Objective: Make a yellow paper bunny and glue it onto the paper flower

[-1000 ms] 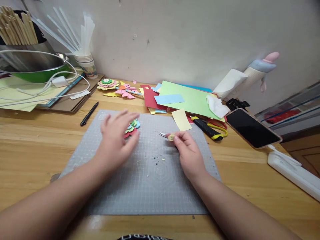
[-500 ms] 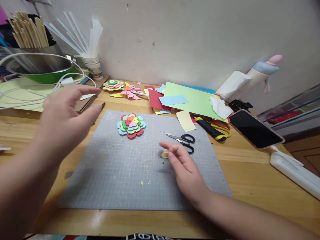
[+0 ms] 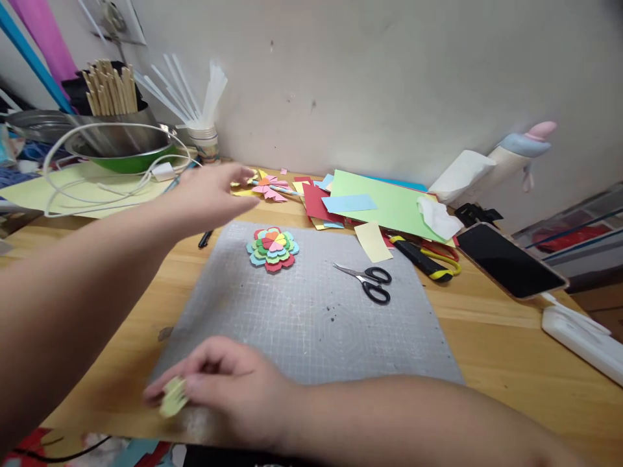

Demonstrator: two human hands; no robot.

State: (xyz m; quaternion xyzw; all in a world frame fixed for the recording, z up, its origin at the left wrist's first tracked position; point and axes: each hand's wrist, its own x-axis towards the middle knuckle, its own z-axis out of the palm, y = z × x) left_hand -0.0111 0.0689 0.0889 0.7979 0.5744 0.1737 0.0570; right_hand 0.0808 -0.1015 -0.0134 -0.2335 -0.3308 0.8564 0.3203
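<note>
My left hand (image 3: 217,194) reaches over the back left of the grey cutting mat (image 3: 282,311), fingers stretched forward and thumb apart. Its fingertips overlap a yellow-edged paper flower, mostly hidden behind them; whether they touch it I cannot tell. Right beside lies a pink paper flower (image 3: 272,188) with an orange centre. At the mat's near left corner, my right hand (image 3: 228,383) pinches a small pale yellow paper piece (image 3: 174,397) between thumb and fingers. A layered, multicoloured paper flower (image 3: 272,249) lies on the mat. Black-handled scissors (image 3: 372,282) rest partly spread to its right.
Coloured paper sheets (image 3: 384,194) are stacked by the wall, with a utility knife (image 3: 422,259) and a phone (image 3: 511,261) to their right. At back left stand a metal pot of sticks (image 3: 117,130), a looped white cable (image 3: 48,165) and paper cups (image 3: 204,144).
My left hand has moved right and forward to the flowers at the back. My right hand has swept left and nearer with the yellow paper piece. Small yellow scraps on the mat no longer show.
</note>
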